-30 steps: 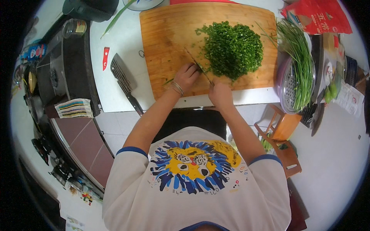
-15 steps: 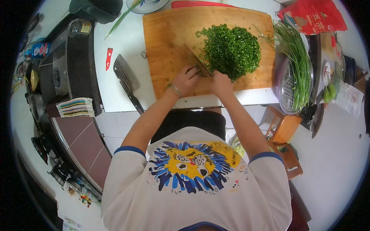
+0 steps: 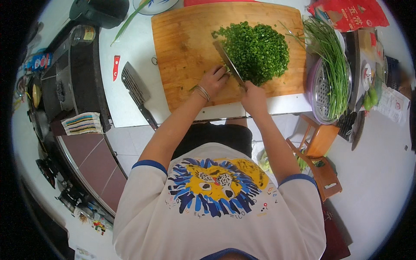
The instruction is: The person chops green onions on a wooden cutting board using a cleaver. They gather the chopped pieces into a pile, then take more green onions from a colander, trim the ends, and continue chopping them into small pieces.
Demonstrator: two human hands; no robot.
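Observation:
My right hand (image 3: 253, 99) is closed round the handle of a kitchen knife (image 3: 229, 63), whose blade slants up and to the left over the wooden cutting board (image 3: 184, 47). Close to the left of the blade, my left hand (image 3: 213, 80) rests on the board with its fingers curled. A bit of green stalk shows at those fingertips, and more pokes out by the wrist; the bunch itself is mostly hidden. Against the blade's right side lies a large heap of chopped chives (image 3: 258, 52). A few whole stalks stick out beyond the heap's upper right.
Right of the board, long whole chives (image 3: 331, 71) lie across a purple-rimmed colander (image 3: 318, 102). A slotted turner (image 3: 135, 89) and a red-handled peeler-like tool (image 3: 116, 68) lie to the left. A red package (image 3: 349, 15) sits at the back right, a wooden chair (image 3: 320, 141) below.
The knife blade has tilted so its side shows more, and it sits slightly right of my left hand. My left hand has shifted a little. The whole view has moved slightly.

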